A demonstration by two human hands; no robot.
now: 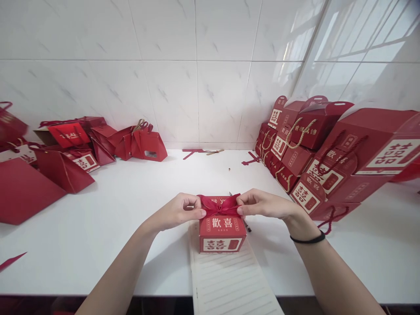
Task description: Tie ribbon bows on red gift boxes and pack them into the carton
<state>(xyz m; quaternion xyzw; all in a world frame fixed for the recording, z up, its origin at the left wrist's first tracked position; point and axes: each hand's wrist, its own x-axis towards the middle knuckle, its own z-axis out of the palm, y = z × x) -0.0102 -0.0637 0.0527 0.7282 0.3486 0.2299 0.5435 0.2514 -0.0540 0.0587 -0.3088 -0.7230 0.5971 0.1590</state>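
In the head view a small red gift box (223,227) with white Chinese lettering stands at the middle of the table. A dark red ribbon (219,208) is tied in a bow across its top. My left hand (183,211) pinches the bow's left loop between thumb and fingers. On the other side, my right hand (260,204) pinches the right loop in the same way, with a black band around that wrist. Under the box lies a lined notebook (231,278). Part of a pen (248,227) shows beside the box, the rest hidden behind it.
Stacked red gift boxes with rope handles (328,162) fill the right side. Red bags and folded boxes (72,153) crowd the left. Ribbon scraps (193,151) lie near the tiled wall (164,96), and another red strip (12,261) lies at the left front. The table edge runs in front.
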